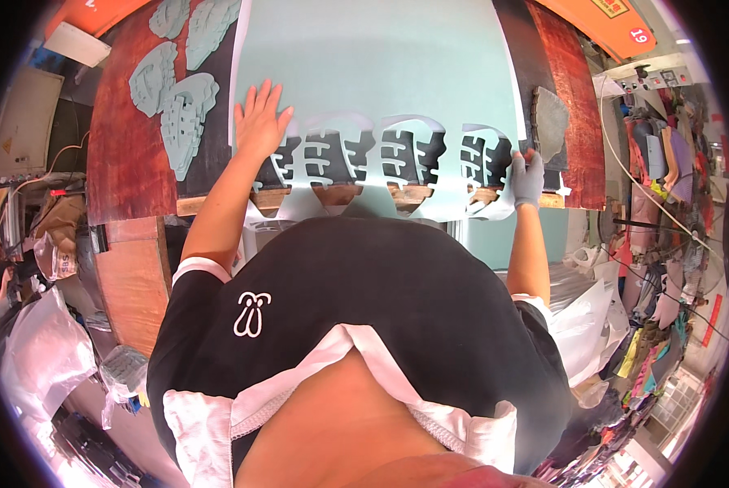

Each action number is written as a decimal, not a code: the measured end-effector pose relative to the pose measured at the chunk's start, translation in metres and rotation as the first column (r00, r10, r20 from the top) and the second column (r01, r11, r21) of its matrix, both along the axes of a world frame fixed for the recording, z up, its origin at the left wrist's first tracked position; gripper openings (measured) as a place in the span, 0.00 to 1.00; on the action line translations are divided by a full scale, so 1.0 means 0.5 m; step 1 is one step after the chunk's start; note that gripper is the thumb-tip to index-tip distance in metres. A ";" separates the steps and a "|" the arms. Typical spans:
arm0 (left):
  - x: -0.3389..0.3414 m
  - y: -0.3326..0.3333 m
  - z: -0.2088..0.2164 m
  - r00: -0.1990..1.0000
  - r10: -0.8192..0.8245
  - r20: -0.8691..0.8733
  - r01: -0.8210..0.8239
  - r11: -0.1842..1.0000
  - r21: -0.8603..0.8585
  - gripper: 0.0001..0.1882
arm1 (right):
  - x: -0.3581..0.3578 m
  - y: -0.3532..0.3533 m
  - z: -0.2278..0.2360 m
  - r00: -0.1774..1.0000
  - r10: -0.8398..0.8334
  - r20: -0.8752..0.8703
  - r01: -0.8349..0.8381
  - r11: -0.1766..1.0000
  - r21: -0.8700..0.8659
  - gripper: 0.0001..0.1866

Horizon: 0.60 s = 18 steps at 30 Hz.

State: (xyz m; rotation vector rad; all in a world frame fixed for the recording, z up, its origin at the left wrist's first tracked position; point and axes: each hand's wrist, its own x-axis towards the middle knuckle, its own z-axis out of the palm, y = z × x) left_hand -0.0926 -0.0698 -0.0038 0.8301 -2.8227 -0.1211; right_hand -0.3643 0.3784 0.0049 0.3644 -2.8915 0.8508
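Observation:
A pale green sheet (pixel 381 65) with a white edge lies across the dark board in front of me. Near its front it has a row of cut-out holes (pixel 405 154) with ladder-like strips left between them, and its front strip hangs past the board's edge. My left hand (pixel 260 122), bare, lies flat on the sheet's left border with the fingers spread. At the right front corner, my right hand (pixel 528 177) wears a grey glove that leaves fingertips bare. Its fingers are bent around the sheet's edge.
Stacks of green cut pieces (pixel 187 122) lie at the left on the red-brown board (pixel 124 154). A grey flat piece (pixel 550 122) rests right of the sheet. Orange machine parts (pixel 584 24) stand at the back; plastic bags (pixel 47 342) and heaped scraps (pixel 665 163) flank me.

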 end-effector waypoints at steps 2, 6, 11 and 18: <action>0.001 0.000 0.000 1.000 0.002 0.005 -0.002 1.000 0.004 0.29 | -0.025 -0.045 0.014 0.952 0.133 -0.277 -0.114 0.990 0.081 0.23; -0.003 0.001 0.001 1.000 0.001 0.012 -0.001 1.000 0.005 0.29 | -0.097 -0.132 0.003 0.828 0.423 -0.369 -0.337 0.900 0.276 0.25; 0.000 0.005 0.001 0.999 0.029 0.018 -0.029 1.000 0.006 0.29 | -0.130 -0.172 -0.022 0.813 0.433 -0.390 -0.281 0.877 0.389 0.27; 0.003 0.005 -0.001 0.999 -0.005 -0.037 0.005 1.000 0.007 0.28 | -0.229 -0.037 0.035 0.842 0.243 -0.482 -0.138 0.960 0.243 0.33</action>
